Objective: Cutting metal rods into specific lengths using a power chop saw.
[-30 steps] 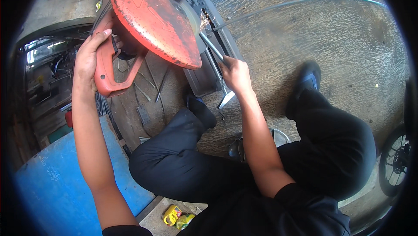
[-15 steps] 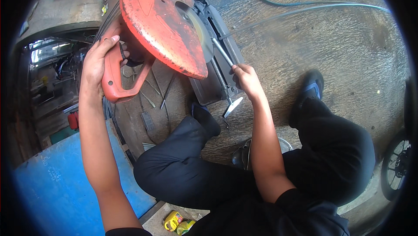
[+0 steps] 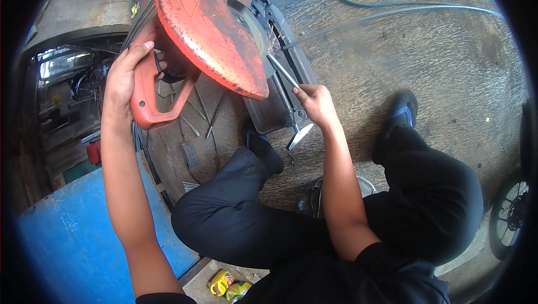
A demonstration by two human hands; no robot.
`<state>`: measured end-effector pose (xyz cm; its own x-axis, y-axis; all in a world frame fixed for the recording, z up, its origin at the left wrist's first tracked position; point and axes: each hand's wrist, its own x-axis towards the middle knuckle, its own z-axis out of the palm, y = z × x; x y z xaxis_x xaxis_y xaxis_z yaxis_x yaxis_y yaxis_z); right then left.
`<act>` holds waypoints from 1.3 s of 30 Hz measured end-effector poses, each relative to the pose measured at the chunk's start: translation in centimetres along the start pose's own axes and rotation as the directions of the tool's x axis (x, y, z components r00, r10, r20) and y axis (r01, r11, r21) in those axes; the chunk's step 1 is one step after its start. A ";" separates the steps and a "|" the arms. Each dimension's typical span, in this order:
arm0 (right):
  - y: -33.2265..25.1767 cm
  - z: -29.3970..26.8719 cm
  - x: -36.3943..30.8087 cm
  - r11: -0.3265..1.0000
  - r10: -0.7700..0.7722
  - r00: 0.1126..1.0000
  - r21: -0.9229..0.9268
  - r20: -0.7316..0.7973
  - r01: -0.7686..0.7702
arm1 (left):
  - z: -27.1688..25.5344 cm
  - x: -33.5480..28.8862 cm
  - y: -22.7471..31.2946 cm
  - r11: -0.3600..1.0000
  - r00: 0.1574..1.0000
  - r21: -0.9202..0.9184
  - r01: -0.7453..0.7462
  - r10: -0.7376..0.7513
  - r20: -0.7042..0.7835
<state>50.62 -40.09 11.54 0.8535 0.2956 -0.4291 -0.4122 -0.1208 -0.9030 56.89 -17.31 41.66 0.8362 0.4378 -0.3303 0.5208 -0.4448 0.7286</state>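
An orange cut-off saw (image 3: 207, 35) with a worn, scuffed guard stands on the floor in front of me. My left hand (image 3: 120, 77) is wrapped round its loop handle (image 3: 147, 94), fingers at the inner side. In my right hand (image 3: 318, 104) is a thin metal rod (image 3: 284, 71), pinched near its lower end. The rod's far end reaches the edge of the grinding disc (image 3: 259, 38), where small sparks (image 3: 273, 32) fly; the exact contact is partly hidden. Below lies the dark saw base (image 3: 262, 114) with a clamp screw and its pale crank (image 3: 300, 137).
A blue panel (image 3: 95, 231) is at lower left, with yellow packages (image 3: 222, 282) beside it. Rods and a cable (image 3: 216, 141) lie left of the base. A hose (image 3: 403, 6) crosses the floor at upper right. A wheel (image 3: 510, 211) stands at the right edge.
Sparks now show at the disc. My right hand has shifted slightly left and up with the rod, its far end now against the disc edge. My left hand has barely moved.
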 end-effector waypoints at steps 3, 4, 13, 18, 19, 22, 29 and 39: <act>0.2 0.2 -0.1 0.999 -0.044 0.998 -0.005 -0.046 0.044 | -0.1 0.0 0.0 0.999 1.000 0.043 0.021 -0.022 0.020; 0.3 0.4 -0.1 0.998 -0.068 0.995 -0.010 -0.078 0.067 | -0.1 0.1 0.1 0.995 0.998 0.079 0.053 -0.055 0.021; 0.8 0.9 0.0 0.988 -0.144 0.973 -0.081 -0.179 0.131 | 0.0 0.0 0.0 0.999 1.000 0.053 0.010 -0.011 0.024; 1.0 0.8 0.9 0.914 0.161 0.987 0.380 -0.015 -0.143 | 0.1 0.0 0.1 0.999 1.000 0.040 0.017 -0.017 0.003; 1.0 0.7 0.9 0.862 0.160 0.986 0.478 0.055 -0.167 | 0.1 0.0 0.1 0.998 1.000 0.055 0.017 -0.016 -0.006; 0.9 0.3 0.8 0.767 0.171 0.976 0.604 0.133 -0.216 | 0.3 -0.2 0.3 0.999 1.000 0.043 0.013 -0.012 -0.017; 0.0 0.1 0.3 0.851 0.193 0.949 0.440 0.249 -0.288 | 0.9 -0.8 0.6 0.999 0.999 0.030 0.012 -0.011 -0.042; 0.4 0.6 0.5 0.937 0.195 0.970 0.264 0.143 -0.228 | 0.7 -0.6 0.5 0.999 0.999 0.037 0.016 -0.014 -0.047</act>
<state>50.65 -39.47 10.97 0.7019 0.3991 -0.5900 -0.6649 0.0699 -0.7436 56.75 -18.37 41.79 0.8197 0.4803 -0.3120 0.5399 -0.4661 0.7009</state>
